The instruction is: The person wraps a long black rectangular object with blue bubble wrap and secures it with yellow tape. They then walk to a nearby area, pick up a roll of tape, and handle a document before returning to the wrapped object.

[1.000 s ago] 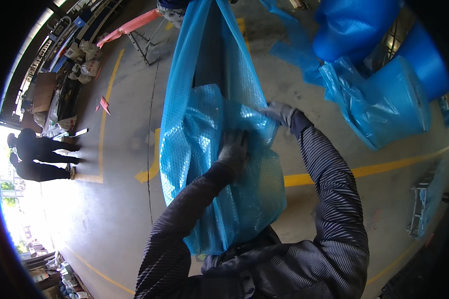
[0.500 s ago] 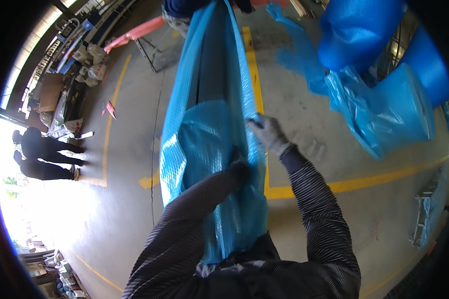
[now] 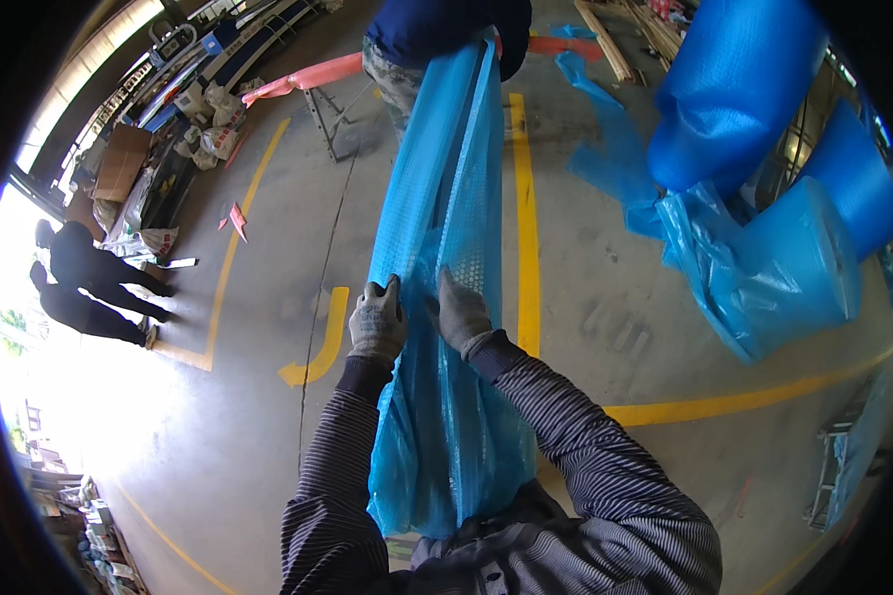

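A long bundle lies lengthwise in front of me, covered by light blue bubble wrap [image 3: 417,188]. Its two long sides are folded inward toward a narrow dark gap, and loose, crumpled film bunches at the end near my body. My left hand [image 3: 378,322], in a grey glove, is closed on the left edge of the wrap. Across from it, my right hand [image 3: 461,312], gloved too, pinches the wrap's right flap near the middle. What lies under the film is mostly hidden. At the far end a person in a dark blue top [image 3: 446,35] bends over the bundle.
Large blue bubble wrap rolls [image 3: 734,89] stand at the right, with a lighter loose roll [image 3: 794,268] beside them. A trestle [image 3: 327,124] supports pink wrapping at the back left. Two people [image 3: 99,283] stand far left. Yellow lines [image 3: 526,218] mark the floor.
The wrap's sides have come together over the dark long pieces that showed before. My left hand has come out from the film to its left edge; my right hand has moved inward.
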Motion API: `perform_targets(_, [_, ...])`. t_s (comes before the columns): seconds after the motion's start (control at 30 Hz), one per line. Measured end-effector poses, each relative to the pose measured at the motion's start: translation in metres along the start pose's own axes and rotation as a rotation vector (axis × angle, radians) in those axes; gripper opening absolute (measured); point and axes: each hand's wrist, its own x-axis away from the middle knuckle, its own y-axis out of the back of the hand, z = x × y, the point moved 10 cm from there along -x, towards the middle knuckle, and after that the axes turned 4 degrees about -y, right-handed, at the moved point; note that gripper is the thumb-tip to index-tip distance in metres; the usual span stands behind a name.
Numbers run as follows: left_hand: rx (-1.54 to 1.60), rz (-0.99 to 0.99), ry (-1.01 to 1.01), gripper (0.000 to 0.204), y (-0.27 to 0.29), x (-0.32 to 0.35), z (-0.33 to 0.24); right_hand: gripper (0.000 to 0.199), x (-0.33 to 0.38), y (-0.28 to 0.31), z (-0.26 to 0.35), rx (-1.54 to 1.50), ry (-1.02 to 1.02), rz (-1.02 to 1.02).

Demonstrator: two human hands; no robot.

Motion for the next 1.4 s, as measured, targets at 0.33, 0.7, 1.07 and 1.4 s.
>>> perform_targets(0.33, [0.545, -0.253, -0.046, 0.029, 0.025, -0.004, -0.001, 0.046, -0.011, -0.072, 0.036, 0.202, 0.417, -0.094])
perform_targets(0.7, [0.306, 0.184, -0.176, 0.031, -0.019, -0.011, -0.050, 0.063, 0.095, -0.059, 0.062, 0.152, 0.274, 0.186])
perform_targets(1.07, [0.034, 0.285, -0.141, 0.058, -0.056, 0.003, -0.066, 0.061, 0.179, -0.005, -0.160, -1.049, -0.099, 0.010])
perform_targets(1.4, [0.078, 0.252, -0.116, 0.057, -0.066, -0.001, -0.059, 0.048, 0.350, -0.034, -0.115, -1.454, -0.476, 0.180])
